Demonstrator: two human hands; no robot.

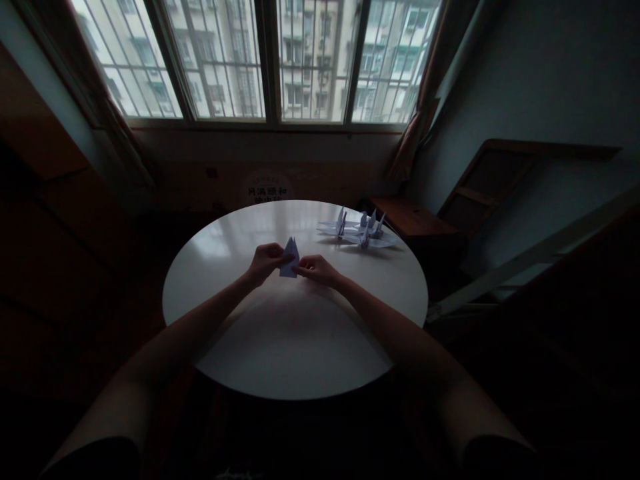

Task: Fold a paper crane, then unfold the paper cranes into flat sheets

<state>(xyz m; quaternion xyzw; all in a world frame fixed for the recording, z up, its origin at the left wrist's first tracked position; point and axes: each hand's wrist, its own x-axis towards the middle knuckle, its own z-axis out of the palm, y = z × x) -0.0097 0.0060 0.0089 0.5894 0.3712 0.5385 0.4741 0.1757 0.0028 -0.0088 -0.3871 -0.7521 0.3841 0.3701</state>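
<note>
A small folded piece of pale paper (289, 268) is held up over the white table, its two narrow points upward and its wider end below. My left hand (267, 260) pinches its left side between thumb and fingers. From the right, my right hand (316, 268) grips the paper's lower right edge, fingers curled. Several folded paper cranes (366, 237) with spread wings stand together on the table, beyond my right hand and to its right.
The round white table (290, 347) fills the middle of the view. A low wooden stool or cabinet (415, 217) stands behind it at the right, near a leaning wooden frame (480, 177). Barred windows (270, 63) and curtains lie beyond. The room is dim.
</note>
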